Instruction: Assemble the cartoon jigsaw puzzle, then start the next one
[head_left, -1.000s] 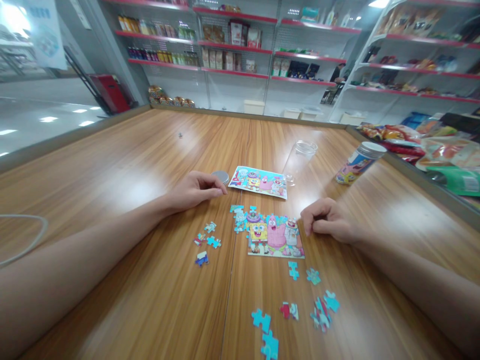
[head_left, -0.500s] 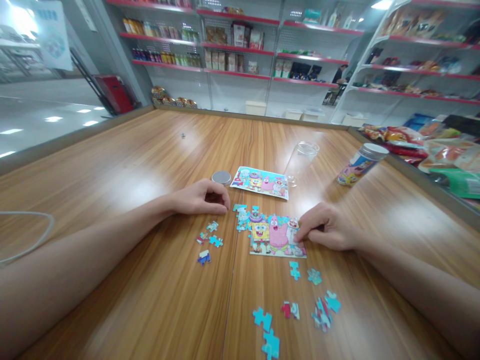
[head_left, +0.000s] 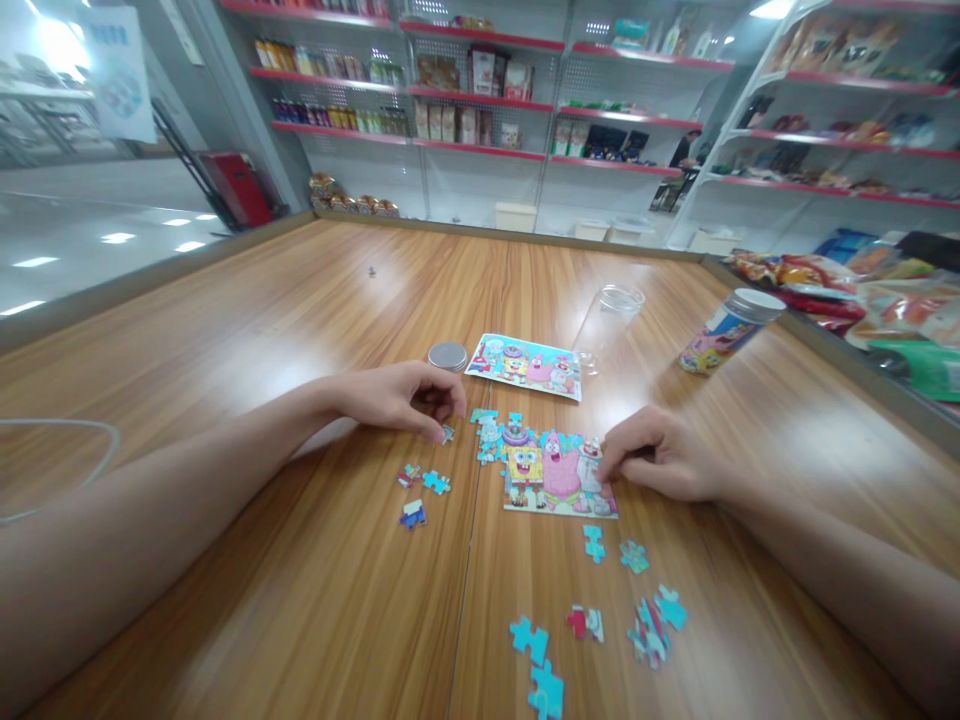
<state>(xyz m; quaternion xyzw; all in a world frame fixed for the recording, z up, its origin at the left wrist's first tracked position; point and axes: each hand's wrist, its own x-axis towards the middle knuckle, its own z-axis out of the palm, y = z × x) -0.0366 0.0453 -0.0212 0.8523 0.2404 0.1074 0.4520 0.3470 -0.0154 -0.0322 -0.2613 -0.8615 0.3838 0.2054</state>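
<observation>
A partly built cartoon jigsaw [head_left: 551,475] lies on the wooden table [head_left: 300,320]. My left hand [head_left: 401,397] curls over the table left of it, its fingertips pinching a small puzzle piece [head_left: 448,433]. My right hand [head_left: 660,455] rests at the jigsaw's right edge, fingers bent and fingertips pressing on the edge pieces. Loose blue pieces [head_left: 424,483] lie below my left hand. More loose pieces [head_left: 592,615] are scattered near the front. A printed reference picture [head_left: 525,366] lies beyond the jigsaw.
A round metal lid [head_left: 448,355] sits left of the picture. A clear open jar [head_left: 607,315] and a lidded printed can [head_left: 724,330] lie on their sides further right. Snack bags [head_left: 862,290] pile at the right edge. A white cable [head_left: 67,440] loops at left. Shop shelves stand behind.
My left hand slid toward me and right and took hold of a small piece near the jigsaw's left side. My right hand moved in onto the jigsaw's right edge.
</observation>
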